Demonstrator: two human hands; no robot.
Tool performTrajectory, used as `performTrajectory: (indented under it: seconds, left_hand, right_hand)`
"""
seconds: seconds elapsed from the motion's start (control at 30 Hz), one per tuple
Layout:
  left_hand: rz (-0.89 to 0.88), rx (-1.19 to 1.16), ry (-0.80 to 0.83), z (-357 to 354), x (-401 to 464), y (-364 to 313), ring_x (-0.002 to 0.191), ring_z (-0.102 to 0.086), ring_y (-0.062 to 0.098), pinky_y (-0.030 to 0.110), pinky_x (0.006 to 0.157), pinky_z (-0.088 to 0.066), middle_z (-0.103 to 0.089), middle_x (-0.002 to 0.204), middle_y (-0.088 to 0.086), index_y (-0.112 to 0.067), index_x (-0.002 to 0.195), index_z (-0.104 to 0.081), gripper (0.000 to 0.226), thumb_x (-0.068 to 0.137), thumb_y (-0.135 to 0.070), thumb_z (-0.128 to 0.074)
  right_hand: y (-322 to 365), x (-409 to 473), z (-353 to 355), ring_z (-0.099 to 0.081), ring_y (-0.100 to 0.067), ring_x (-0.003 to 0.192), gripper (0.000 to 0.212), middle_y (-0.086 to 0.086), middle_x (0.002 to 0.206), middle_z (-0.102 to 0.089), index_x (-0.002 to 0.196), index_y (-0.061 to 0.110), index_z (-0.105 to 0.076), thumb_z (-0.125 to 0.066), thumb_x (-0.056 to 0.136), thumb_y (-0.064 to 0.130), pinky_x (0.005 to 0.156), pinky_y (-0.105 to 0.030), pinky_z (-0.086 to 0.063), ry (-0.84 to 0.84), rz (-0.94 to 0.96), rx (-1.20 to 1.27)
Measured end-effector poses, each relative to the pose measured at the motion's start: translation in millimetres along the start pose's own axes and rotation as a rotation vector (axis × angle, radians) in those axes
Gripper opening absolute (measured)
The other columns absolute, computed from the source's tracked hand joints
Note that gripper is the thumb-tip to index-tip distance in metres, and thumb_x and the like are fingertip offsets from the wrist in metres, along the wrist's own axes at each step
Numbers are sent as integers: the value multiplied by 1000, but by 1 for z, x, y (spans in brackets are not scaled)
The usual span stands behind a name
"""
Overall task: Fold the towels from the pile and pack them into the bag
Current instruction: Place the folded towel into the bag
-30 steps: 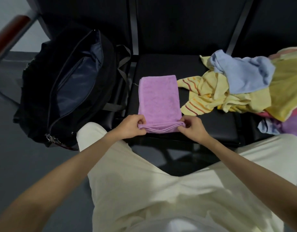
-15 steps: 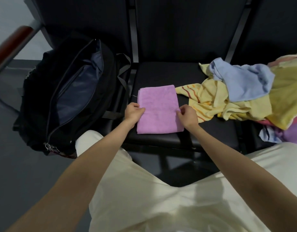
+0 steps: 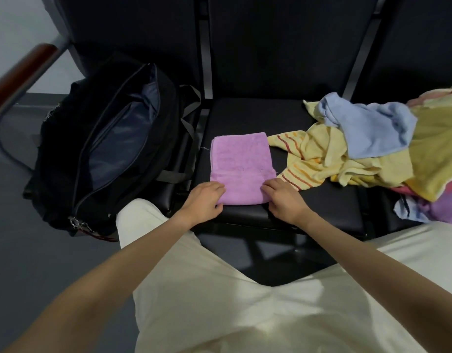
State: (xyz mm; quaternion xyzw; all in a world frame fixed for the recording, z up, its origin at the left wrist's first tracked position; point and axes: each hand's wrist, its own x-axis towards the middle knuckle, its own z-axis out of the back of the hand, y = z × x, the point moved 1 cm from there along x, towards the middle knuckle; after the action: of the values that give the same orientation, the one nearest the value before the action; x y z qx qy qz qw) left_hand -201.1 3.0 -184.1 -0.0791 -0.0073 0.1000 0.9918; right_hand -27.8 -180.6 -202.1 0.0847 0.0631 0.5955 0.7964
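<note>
Towel [image 3: 241, 164] – purple terry, folded rectangular – gripped by both hands' curled fingers.

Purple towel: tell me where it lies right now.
In the head view the purple towel lies folded on the middle black seat, between the open black bag on its left and the towel pile on its right.

**A waiting area with linked seating**

A row of joined black padded seats [image 3: 291, 118] fills the upper half of the frame, their tall backrests divided by grey metal bars [image 3: 204, 47], as on bench seating in a waiting room or hall. At the upper left a metal-framed armrest [image 3: 21, 72] with a reddish wooden top ends the row. A plain pale wall [image 3: 13, 24] and grey floor [image 3: 23, 256] lie behind and below.
</note>
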Motion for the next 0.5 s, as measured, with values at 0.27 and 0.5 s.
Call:
performTrajectory:
  seconds: [0.27,0.5]
  left_hand:
    - [142,-66,-11,3,-1,-12,80,-59,33,36,71,-46,-64,84,13,-3,81,-64,14,69,-8,-60]
    - [237,-480,38,33,-15,-1,55,-41,14,31,55,-40,-53,58,5,-12,67,-62,14,68,-26,-61]
  right_hand:
    - [14,7,11,-55,-31,92,22,-8,99,-63,98,7,-67,-56,81,16,78,-37,-38,-22,-122,-24]
    - [28,-12,38,-57,-23,73,20,-11,77,-64,86,2,-65,-56,81,19,69,-33,-40,-64,-319,502]
